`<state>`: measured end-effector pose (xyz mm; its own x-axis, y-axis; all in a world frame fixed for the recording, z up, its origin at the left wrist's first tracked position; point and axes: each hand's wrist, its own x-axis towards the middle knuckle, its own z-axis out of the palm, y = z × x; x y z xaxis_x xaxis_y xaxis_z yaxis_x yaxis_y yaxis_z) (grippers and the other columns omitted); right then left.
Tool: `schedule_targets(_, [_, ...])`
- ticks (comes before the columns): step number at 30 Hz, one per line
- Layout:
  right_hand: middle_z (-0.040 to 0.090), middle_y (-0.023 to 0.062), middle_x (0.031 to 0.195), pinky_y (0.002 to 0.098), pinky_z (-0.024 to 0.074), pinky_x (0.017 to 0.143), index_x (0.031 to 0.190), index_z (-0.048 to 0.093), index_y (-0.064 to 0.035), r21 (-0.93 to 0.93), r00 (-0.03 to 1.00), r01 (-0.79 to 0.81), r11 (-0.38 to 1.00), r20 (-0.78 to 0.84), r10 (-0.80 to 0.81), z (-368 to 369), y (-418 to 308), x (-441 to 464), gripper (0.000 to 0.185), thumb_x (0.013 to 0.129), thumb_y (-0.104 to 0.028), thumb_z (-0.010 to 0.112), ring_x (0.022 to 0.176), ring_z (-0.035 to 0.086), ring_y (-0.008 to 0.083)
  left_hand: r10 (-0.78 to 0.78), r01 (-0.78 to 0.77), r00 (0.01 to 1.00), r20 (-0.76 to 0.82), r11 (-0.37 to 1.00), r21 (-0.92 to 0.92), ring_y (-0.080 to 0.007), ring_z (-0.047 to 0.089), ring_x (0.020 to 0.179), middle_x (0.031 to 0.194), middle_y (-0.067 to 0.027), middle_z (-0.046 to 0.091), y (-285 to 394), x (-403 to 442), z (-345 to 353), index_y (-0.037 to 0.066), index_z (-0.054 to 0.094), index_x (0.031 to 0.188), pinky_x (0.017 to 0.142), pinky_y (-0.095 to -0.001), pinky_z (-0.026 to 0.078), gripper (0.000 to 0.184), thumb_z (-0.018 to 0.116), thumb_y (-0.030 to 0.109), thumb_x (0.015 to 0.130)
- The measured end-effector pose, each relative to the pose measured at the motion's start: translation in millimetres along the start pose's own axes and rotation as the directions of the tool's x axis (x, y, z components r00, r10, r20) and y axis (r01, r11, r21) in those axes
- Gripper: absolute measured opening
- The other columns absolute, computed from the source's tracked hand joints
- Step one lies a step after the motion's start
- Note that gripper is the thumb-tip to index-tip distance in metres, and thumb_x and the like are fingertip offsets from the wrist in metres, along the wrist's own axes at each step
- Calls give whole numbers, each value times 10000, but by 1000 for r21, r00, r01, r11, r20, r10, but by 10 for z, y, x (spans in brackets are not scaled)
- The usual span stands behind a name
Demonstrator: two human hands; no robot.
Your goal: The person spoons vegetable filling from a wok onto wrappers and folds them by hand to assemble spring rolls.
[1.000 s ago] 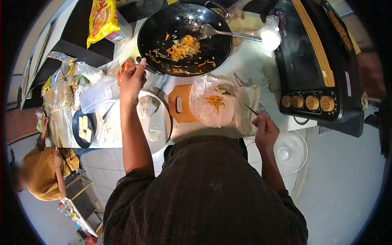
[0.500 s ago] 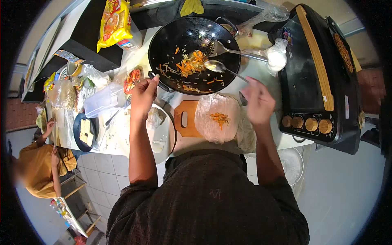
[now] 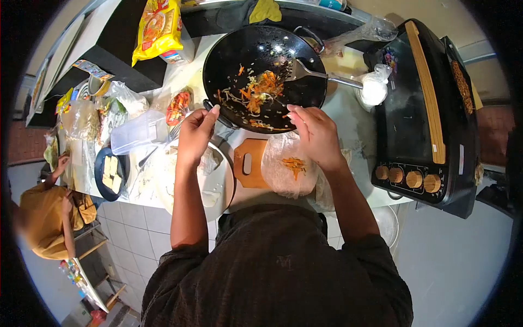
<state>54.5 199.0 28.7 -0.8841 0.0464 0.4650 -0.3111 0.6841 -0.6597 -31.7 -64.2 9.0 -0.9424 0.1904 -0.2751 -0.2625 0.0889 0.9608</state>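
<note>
My left hand (image 3: 197, 136) is closed at the near-left handle (image 3: 220, 115) of a black wok (image 3: 234, 49), thumb and finger pinched there. In the wok lie shredded carrot and other vegetables (image 3: 256, 92). My right hand (image 3: 317, 136) is over the wok's near-right rim, fingers closed on a metal spoon, now mostly hidden by the hand and food. Below it, a thin pale wrapper (image 3: 278, 177) with a small heap of shredded carrot (image 3: 295, 165) lies over a wooden cutting board (image 3: 251, 177). A slotted metal spatula (image 3: 310, 72) rests in the wok.
A black appliance with wooden knobs (image 3: 414, 178) stands right. Left are a round white board (image 3: 220, 199), a clear plastic container (image 3: 139, 133), a dark plate of pale strips (image 3: 121, 191) and a yellow noodle pack (image 3: 158, 32). Another person (image 3: 46, 218) is at far left.
My right hand has moved left and toward the wok, and the spoon's bowl no longer shows clearly. My left hand stays by the handle. The whole view has shifted slightly.
</note>
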Motion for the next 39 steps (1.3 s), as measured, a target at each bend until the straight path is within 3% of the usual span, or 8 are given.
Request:
schedule_targets(5, [704, 137, 888, 384, 540, 696, 1016, 684, -4, -28, 993, 36, 999, 116, -32, -27, 86, 37, 167, 876, -93, 704, 796, 670, 301, -8, 8, 1000, -5, 999, 37, -35, 353, 543, 603, 74, 431, 23, 24, -9, 99, 515, 678, 504, -234, 271, 358, 641, 251, 976])
schedule_targets(18, [688, 156, 861, 403, 526, 696, 1020, 678, -5, 58, 999, -32, 998, 24, 31, -21, 140, 28, 155, 914, -117, 657, 772, 659, 328, -19, 20, 1000, -21, 999, 34, -34, 361, 542, 613, 75, 441, 60, -5, 19, 76, 572, 725, 503, -228, 278, 317, 645, 255, 977])
schedule_targets(24, [648, 188, 769, 432, 510, 642, 930, 642, -7, -50, 967, -256, 965, -28, 255, 12, 110, 52, 174, 968, -168, 587, 718, 644, 367, -3, 4, 1000, -12, 1000, 30, -32, 354, 545, 617, 79, 439, 16, 9, -14, 76, 573, 727, 505, -226, 272, 317, 642, 256, 979])
schedule_targets(26, [667, 130, 698, 351, 518, 606, 952, 663, 6, -108, 968, -252, 962, -42, 249, 66, 108, 56, 237, 1006, -188, 537, 632, 680, 254, 5, -6, 1000, 11, 1000, 22, -33, 345, 546, 615, 79, 437, 9, 7, -10, 78, 566, 720, 502, -228, 263, 326, 644, 261, 979])
schedule_targets(30, [656, 117, 657, 354, 517, 603, 917, 655, -4, -48, 930, -365, 930, -60, 362, 167, -29, 66, 276, 1021, -218, 514, 600, 671, 248, -4, 4, 1000, -3, 1000, 0, -28, 336, 550, 612, 83, 434, -25, 9, 13, 80, 561, 728, 502, -234, 259, 323, 645, 265, 978])
schedule_targets(34, [630, 151, 623, 419, 510, 578, 878, 622, -22, 27, 869, -488, 873, -85, 488, 281, -168, 25, 297, 1022, -253, 504, 591, 654, 337, 6, -5, 1000, -13, 1000, 27, -28, 347, 556, 619, 84, 440, -3, -12, 41, 79, 558, 733, 510, -229, 271, 315, 647, 258, 977])
schedule_targets(37, [641, 127, 622, 389, 509, 571, 904, 635, -16, 112, 852, -508, 854, -78, 517, 300, -209, -22, 303, 1025, -262, 506, 577, 664, 291, 13, -13, 1000, -6, 999, 36, -34, 353, 554, 615, 72, 445, -15, -13, 27, 78, 547, 724, 508, -234, 277, 330, 648, 268, 975])
schedule_targets(39, [648, 67, 633, 300, 492, 582, 1007, 665, 6, 167, 823, -554, 816, -41, 567, 261, -252, -59, 329, 1043, -258, 473, 565, 609, 134, 22, -22, 1000, 1, 999, 46, -39, 355, 552, 609, 61, 446, -11, -12, 29, 79, 542, 719, 505, -239, 280, 341, 651, 280, 972])
